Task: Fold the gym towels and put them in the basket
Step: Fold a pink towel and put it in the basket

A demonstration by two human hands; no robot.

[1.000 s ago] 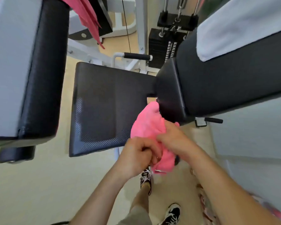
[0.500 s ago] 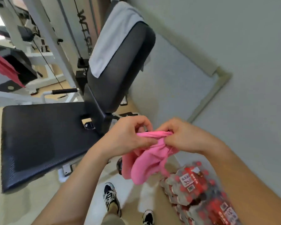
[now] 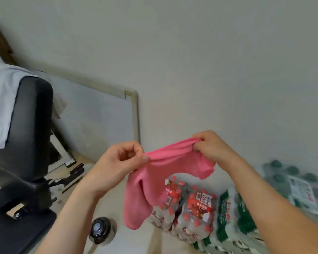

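While the pink towel (image 3: pixel 154 180) is held up in the head view, its top edge is pinched by the left hand (image 3: pixel 116 167) and the right hand (image 3: pixel 211 149), fingers curled tight on the cloth. The rest hangs bunched above bottle packs (image 3: pixel 191 208). For a clean fold, the edge should be pulled taut and the corners matched. No basket is seen.

Left hand (image 3: pixel 117 167) and right hand (image 3: pixel 212 148) pinch pink towel (image 3: pixel 154 182) taut.
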